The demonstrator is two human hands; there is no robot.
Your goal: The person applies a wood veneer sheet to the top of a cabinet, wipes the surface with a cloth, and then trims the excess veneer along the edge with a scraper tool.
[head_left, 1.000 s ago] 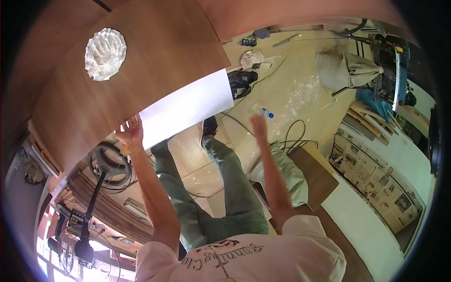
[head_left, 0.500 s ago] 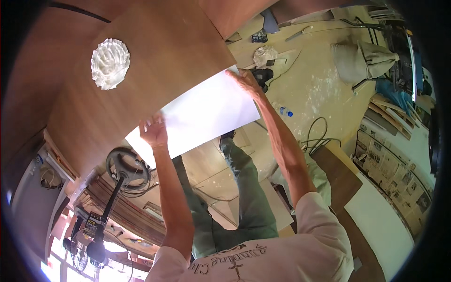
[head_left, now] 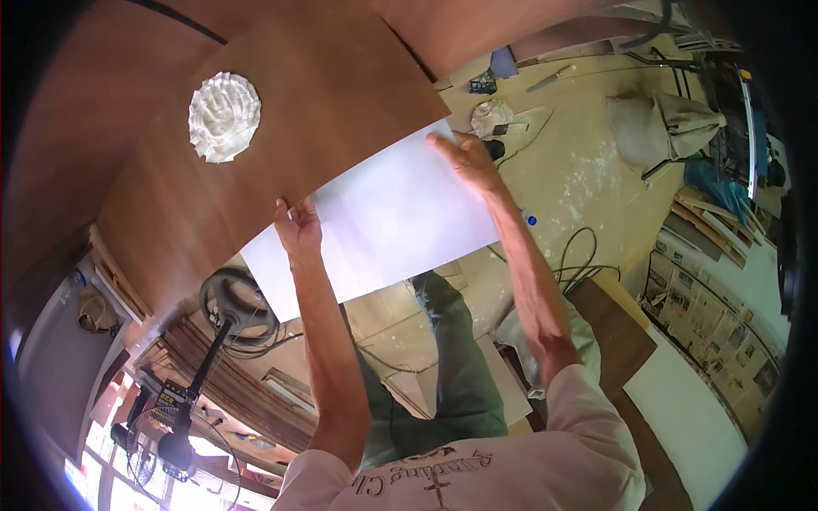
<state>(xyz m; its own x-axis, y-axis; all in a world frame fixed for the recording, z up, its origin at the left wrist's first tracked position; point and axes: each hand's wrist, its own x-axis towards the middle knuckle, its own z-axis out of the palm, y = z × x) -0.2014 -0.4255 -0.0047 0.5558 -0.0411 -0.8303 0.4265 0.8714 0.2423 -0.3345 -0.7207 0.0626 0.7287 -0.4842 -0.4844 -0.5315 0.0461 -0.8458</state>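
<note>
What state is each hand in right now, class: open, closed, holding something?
Left hand: at the brown board's edge; whether it grips cannot be told.
Right hand: closed, holding the white sheet near a corner.

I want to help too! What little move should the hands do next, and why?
Perhaps slide the left hand toward the left end of the white sheet. The right hand is at the sheet's upper right corner, but the left hand sits in from the other end, by the edge of the brown panel. Spreading wider might steady it.
</note>
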